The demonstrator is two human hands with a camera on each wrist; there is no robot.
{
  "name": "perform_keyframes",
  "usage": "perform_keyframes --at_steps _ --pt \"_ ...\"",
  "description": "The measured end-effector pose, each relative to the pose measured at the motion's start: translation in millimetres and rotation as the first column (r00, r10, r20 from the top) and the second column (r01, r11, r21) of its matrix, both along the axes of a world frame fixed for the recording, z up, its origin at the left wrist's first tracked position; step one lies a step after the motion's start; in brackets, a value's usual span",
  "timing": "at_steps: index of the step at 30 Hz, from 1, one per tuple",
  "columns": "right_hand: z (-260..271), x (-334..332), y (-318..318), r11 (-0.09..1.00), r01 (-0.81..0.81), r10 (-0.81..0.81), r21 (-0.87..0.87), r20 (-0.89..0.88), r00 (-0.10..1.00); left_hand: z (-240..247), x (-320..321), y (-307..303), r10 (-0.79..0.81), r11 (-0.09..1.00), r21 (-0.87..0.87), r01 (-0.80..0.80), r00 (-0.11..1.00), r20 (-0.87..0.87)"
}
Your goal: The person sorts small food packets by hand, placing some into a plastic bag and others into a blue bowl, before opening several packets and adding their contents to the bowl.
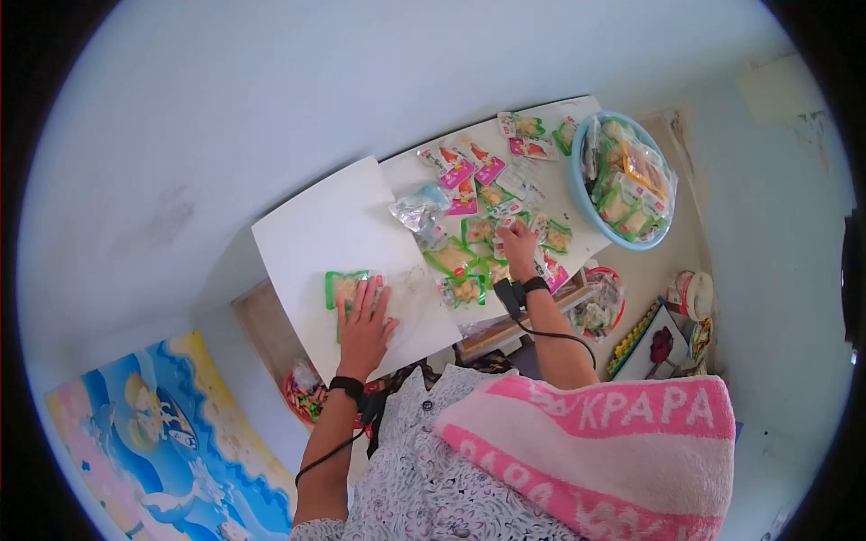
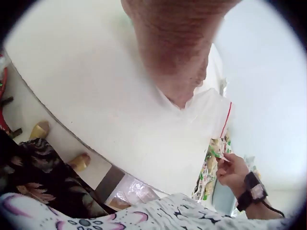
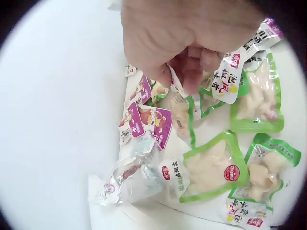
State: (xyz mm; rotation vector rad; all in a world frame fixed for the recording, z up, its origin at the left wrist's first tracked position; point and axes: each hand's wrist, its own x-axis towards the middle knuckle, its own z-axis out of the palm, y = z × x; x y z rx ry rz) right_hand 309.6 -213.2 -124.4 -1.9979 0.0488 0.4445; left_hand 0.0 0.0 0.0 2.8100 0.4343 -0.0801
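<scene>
My left hand [image 1: 363,325] lies with fingers spread on a green-edged snack packet [image 1: 345,287] on the white board. Under and beside that hand spreads a clear plastic bag [image 2: 211,112], with a red zip line along one edge. Over the heap of packets, my right hand [image 1: 520,251] pinches a small white and green snack packet [image 3: 228,79] between thumb and curled fingers. Around it lie several green-edged packets [image 3: 216,165] with pale pieces inside, and purple and white packets [image 3: 156,124]. A crumpled clear bag [image 3: 136,175] sits beside them.
A light blue basin [image 1: 577,185] full of packets stands at the far right. Below the table are a red-rimmed basket [image 1: 621,311] and, at left, a red container [image 1: 298,406] of small colourful items. The wall [image 1: 271,90] rises behind the table.
</scene>
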Motion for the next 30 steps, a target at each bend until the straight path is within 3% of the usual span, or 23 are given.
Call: perform_keyframes --at_steps 2,3,6,11,12,14,17,21,23,26,30 --pt "35 -13 -7 0.984 0.033 -0.013 0.174 -0.114 0.993 5 5 -7 0.005 1.000 -0.023 -0.005 1.000 -0.015" --pt "52 -7 23 0.960 0.003 0.016 0.278 -0.066 0.998 -2 15 19 0.004 0.999 0.036 -0.006 0.998 0.057" --pt "105 -56 -1 0.933 -0.004 0.063 0.359 -0.152 0.986 6 -4 4 0.002 1.000 -0.014 -0.001 0.999 0.047" --pt "149 -109 -15 0.871 0.041 0.074 0.489 -0.214 0.974 -7 -6 10 0.006 0.998 -0.056 0.001 0.992 0.128" --pt "160 -124 -16 0.863 0.045 0.083 0.503 -0.229 0.970 -8 -10 12 0.056 0.993 -0.116 -0.032 0.976 0.212" --pt "164 -146 -18 0.861 0.044 0.103 0.507 -0.259 0.960 -6 -15 18 0.161 0.971 -0.228 -0.078 0.913 0.375" --pt "170 -174 -21 0.846 0.088 0.090 0.525 -0.303 0.949 30 -20 12 0.225 0.910 -0.401 -0.111 0.942 0.251" --pt "166 -201 -25 0.845 0.062 0.128 0.531 -0.312 0.941 51 -16 -14 0.097 0.960 -0.281 -0.018 0.957 0.273" --pt "162 -210 -23 0.860 0.090 0.087 0.502 -0.318 0.944 47 -13 -23 0.047 0.984 -0.179 0.008 0.952 0.302" --pt "157 -219 -20 0.866 0.121 0.042 0.486 -0.311 0.949 25 -8 -21 0.018 0.990 -0.140 0.011 0.978 0.206" --pt "158 -226 -21 0.863 0.140 0.013 0.485 -0.300 0.954 24 -11 -26 0.054 0.953 -0.302 -0.007 0.988 0.145"
